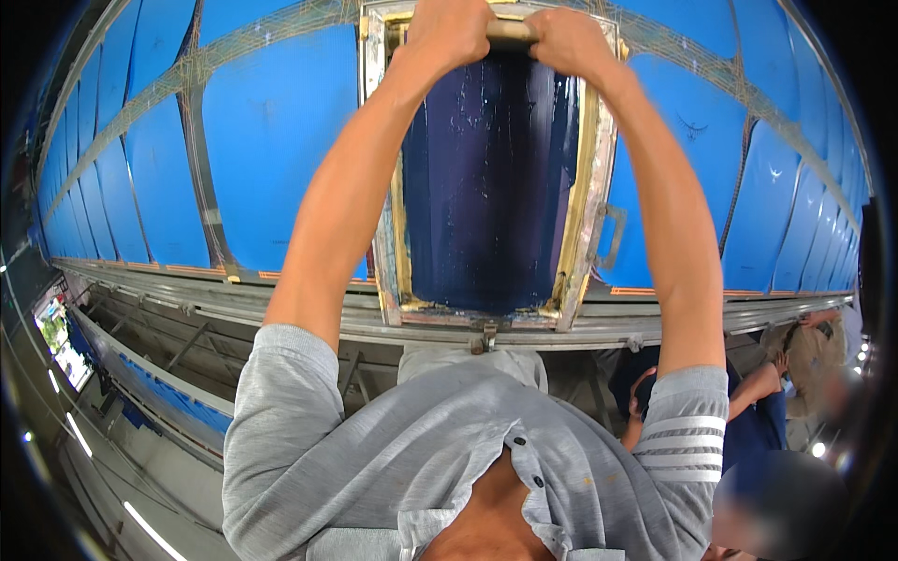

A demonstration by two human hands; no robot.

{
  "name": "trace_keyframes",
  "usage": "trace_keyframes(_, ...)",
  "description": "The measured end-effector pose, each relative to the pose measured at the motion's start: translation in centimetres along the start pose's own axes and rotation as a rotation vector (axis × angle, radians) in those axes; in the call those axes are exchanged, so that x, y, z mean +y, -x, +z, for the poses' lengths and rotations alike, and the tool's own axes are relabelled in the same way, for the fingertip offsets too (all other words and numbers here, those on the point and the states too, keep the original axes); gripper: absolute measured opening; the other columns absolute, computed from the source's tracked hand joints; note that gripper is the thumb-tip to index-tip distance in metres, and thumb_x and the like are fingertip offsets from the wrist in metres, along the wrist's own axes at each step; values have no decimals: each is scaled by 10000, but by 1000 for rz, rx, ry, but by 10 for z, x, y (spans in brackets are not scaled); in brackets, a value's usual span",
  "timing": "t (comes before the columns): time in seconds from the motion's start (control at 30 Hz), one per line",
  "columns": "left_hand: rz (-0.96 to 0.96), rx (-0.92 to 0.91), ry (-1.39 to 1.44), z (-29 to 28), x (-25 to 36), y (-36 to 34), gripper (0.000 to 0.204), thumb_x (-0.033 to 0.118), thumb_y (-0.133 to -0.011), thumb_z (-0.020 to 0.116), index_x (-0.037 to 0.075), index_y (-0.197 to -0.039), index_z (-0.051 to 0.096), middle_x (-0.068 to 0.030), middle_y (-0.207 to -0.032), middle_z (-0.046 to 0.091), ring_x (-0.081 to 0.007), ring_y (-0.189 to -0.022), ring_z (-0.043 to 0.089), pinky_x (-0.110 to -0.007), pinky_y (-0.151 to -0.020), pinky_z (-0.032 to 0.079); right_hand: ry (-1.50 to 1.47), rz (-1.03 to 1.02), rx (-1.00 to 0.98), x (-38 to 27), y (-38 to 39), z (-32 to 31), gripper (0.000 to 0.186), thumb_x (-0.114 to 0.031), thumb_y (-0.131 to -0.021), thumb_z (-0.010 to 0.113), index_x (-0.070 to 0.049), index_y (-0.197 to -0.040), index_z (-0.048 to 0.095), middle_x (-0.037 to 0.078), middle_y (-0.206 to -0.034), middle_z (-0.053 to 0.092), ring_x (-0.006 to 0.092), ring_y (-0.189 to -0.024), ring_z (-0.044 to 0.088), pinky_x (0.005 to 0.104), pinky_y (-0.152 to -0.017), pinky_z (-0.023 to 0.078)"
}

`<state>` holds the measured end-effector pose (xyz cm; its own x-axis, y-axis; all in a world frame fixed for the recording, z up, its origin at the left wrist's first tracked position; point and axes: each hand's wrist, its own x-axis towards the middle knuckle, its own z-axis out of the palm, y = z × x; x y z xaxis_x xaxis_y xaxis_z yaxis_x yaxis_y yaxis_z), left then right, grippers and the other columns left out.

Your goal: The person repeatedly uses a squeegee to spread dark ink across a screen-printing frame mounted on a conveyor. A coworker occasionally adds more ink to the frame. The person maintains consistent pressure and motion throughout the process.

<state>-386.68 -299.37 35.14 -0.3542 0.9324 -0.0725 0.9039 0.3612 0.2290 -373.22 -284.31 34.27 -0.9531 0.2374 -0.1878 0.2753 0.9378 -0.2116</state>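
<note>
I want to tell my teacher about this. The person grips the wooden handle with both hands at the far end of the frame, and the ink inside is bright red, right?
Not quite. The head view shows the ink in the frame is dark navy blue, not red. The rest holds: the left hand and the right hand both grip the wooden handle at the far end.

Left hand point(449, 33), right hand point(571, 42) grip wooden squeegee handle point(510, 31) — far end of ink-coated screen frame point(585, 234).

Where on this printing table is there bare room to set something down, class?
Bare blue fabric lies left of the screen frame, and more right of it. Inside the frame is crowded: wet dark ink, with left hand and right hand gripping the squeegee handle.
</note>
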Motion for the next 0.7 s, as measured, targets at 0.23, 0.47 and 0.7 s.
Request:
trace_keyframes(0.23,-43,-107,105,21,76,174,234,60,-740,652,190,-882,787,-120,-771,725,-334,-716,713,-453,-645,562,-55,-78,-13,-97,166,35,86,-73,-753,650,-80,-836,673,102,-868,669,326,-837,660,454,-829,533)
trace_keyframes(0.47,-67,-123,287,48,153,336,289,-3,-699,639,98,-935,771,-128,-851,736,-323,-745,714,-428,-618,554,-177,-61,-75,-174,318,76,122,-114,-762,665,-44,-859,686,135,-890,660,305,-927,664,559,-1039,443)
trace_keyframes(0.7,-61,-98,231,52,160,354,295,-11,-692,631,78,-943,761,-118,-899,742,-315,-791,715,-433,-656,555,-403,276,471,-112,303,64,475,-400,-858,730,-20,-1139,684,167,-1085,646,343,-1090,597,508,-996,441)
